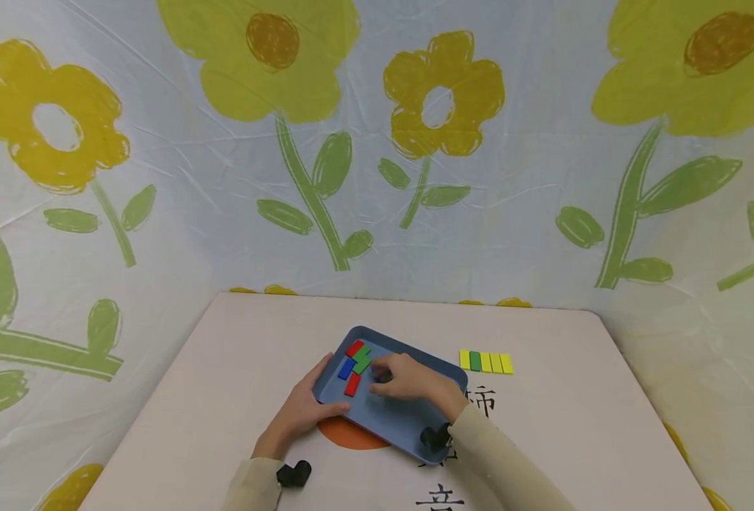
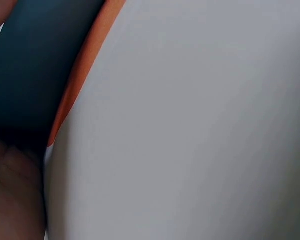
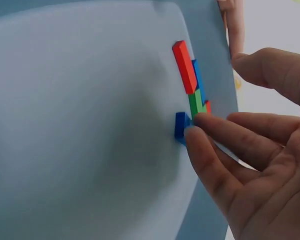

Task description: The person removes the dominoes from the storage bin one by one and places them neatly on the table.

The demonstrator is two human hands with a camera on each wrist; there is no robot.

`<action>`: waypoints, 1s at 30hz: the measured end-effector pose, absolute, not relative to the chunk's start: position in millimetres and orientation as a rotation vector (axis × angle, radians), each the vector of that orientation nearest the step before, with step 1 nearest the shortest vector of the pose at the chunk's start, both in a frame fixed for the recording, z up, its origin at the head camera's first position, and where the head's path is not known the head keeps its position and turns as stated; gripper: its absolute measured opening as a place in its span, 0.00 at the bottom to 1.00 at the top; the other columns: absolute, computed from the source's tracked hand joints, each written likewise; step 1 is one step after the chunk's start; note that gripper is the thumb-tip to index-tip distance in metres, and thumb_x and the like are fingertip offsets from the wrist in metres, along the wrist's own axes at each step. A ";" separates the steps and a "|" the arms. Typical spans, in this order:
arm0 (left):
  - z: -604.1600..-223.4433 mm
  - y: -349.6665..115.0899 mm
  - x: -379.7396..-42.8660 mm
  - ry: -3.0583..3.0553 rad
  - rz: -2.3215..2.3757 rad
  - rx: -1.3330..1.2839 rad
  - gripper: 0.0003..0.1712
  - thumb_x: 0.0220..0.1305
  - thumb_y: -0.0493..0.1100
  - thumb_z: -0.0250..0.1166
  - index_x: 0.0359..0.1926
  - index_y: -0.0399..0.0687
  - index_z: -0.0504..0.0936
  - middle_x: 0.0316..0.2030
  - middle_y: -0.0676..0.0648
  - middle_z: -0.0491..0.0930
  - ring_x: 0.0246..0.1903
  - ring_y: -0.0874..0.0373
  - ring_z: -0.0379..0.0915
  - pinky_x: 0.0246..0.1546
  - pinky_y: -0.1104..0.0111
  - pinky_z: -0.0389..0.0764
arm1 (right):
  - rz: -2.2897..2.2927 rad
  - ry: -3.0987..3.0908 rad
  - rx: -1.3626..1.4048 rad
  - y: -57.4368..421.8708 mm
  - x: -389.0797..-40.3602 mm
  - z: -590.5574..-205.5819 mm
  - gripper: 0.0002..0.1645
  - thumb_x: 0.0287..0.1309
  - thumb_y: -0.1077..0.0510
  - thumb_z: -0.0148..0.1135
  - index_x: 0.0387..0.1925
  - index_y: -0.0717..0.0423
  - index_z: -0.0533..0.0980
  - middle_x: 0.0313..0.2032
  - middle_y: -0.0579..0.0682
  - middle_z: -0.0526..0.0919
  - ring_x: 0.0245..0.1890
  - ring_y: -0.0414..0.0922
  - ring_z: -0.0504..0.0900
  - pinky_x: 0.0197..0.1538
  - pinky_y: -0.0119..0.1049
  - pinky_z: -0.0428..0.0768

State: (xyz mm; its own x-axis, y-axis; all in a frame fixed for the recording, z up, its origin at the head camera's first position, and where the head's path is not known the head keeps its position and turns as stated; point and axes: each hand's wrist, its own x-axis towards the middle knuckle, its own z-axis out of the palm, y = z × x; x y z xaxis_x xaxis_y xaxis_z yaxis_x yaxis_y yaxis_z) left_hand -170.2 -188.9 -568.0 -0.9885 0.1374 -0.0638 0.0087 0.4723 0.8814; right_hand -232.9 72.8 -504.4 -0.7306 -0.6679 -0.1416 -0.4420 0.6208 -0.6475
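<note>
A blue-grey tray (image 1: 390, 419) lies tilted across the table. My left hand (image 1: 303, 411) grips its left corner, thumb over the near rim and fingers along the outer side; the left wrist view shows the tray's dark side wall (image 2: 45, 65). Inside, at the left end, lie small blocks: a red block (image 1: 352, 385), a blue block (image 1: 346, 367), green ones (image 1: 361, 363) and another red one at the back. My right hand (image 1: 405, 376) reaches over the tray. In the right wrist view its fingertips touch a separate blue block (image 3: 180, 125), while the thumb stands apart from it.
Right of the tray, a row of yellow blocks (image 1: 495, 363) with one green block (image 1: 475, 361) lies on the pale table (image 1: 575, 411). Black printed characters (image 1: 439, 499) and an orange shape (image 1: 351, 434) show on the tabletop. A flowered cloth (image 1: 530, 234) hangs behind and at the sides.
</note>
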 end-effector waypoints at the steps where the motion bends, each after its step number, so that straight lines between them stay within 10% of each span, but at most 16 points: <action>1: -568.0 -188.9 -170.4 2.588 1.542 0.128 0.63 0.51 0.59 0.81 0.82 0.62 0.54 0.79 0.46 0.58 0.76 0.42 0.58 0.73 0.37 0.60 | -0.856 2.480 -0.898 73.3 -233.5 -503.9 0.33 0.65 0.50 0.69 0.66 0.63 0.75 0.55 0.55 0.86 0.51 0.48 0.85 0.56 0.46 0.85; 30: -567.8 -189.4 -170.6 2.597 1.527 0.108 0.63 0.51 0.60 0.81 0.82 0.63 0.55 0.79 0.45 0.60 0.75 0.41 0.60 0.72 0.36 0.62 | -0.829 2.589 -0.898 65.4 -248.4 -528.8 0.34 0.57 0.61 0.75 0.65 0.60 0.76 0.56 0.59 0.78 0.47 0.47 0.77 0.53 0.47 0.82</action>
